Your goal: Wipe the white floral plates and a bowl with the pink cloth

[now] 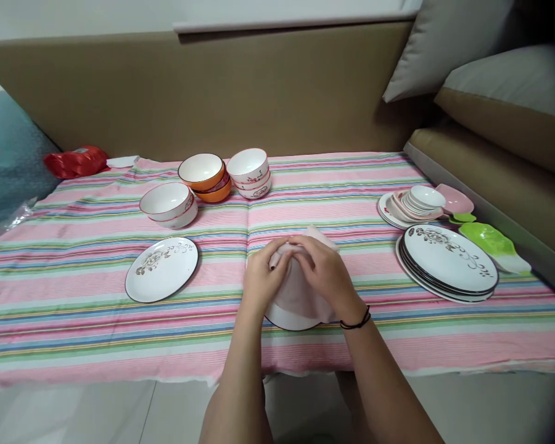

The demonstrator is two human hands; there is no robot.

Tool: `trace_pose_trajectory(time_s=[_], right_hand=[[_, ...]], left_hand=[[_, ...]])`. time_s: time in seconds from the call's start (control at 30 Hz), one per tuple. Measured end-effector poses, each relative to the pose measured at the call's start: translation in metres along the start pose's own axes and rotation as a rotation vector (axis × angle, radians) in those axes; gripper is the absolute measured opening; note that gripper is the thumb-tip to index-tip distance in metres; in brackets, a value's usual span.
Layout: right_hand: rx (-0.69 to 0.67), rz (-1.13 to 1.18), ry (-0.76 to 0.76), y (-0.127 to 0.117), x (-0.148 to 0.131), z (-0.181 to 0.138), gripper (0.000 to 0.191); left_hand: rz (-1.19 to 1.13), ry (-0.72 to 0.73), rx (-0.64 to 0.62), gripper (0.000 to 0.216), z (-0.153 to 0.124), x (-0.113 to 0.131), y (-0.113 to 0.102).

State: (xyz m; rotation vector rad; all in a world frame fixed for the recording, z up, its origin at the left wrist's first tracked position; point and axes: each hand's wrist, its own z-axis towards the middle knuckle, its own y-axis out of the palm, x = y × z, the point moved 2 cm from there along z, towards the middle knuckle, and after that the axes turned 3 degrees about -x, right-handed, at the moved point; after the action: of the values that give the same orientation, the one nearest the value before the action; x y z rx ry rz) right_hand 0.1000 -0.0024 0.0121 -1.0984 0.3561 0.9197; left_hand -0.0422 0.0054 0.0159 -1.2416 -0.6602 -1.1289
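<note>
I see a white plate (289, 319) at the near middle of the bench (305, 197), mostly covered by a pink cloth (300, 290); only its near rim shows. My left hand (261, 280) and right hand (326, 274) sit on top, fingers (305, 246) curled closed on the cloth and meeting at its far edge. A lone flowered plate (161, 269) lies to the left, with stacked bowls (203, 176) beyond it. A plate stack (448, 262) and small dishes (419, 200) sit well to the right.
</note>
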Motion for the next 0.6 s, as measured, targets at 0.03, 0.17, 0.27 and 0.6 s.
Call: trace_pose_trajectory(time_s=[0.03,0.17,0.27,0.6], right_hand=[[0.046,0.021,0.079,-0.001,0.004,-0.001,0.025],[0.154,0.087,0.324,-0.010,0.019,-0.007,0.025],[0.114,0.066,0.349,-0.016,0.023,-0.008,0.021],[0.085,0.239,0.447,-0.013,0.022,-0.007,0.030]], left_hand=[[-0.013,-0.021,-0.002,0.021,0.001,-0.001,-0.001],[-0.057,-0.142,0.079,0.017,0.003,-0.006,-0.008],[-0.102,-0.193,0.241,0.015,0.003,-0.012,-0.015],[-0.462,-0.326,0.374,0.029,0.000,-0.031,-0.021]])
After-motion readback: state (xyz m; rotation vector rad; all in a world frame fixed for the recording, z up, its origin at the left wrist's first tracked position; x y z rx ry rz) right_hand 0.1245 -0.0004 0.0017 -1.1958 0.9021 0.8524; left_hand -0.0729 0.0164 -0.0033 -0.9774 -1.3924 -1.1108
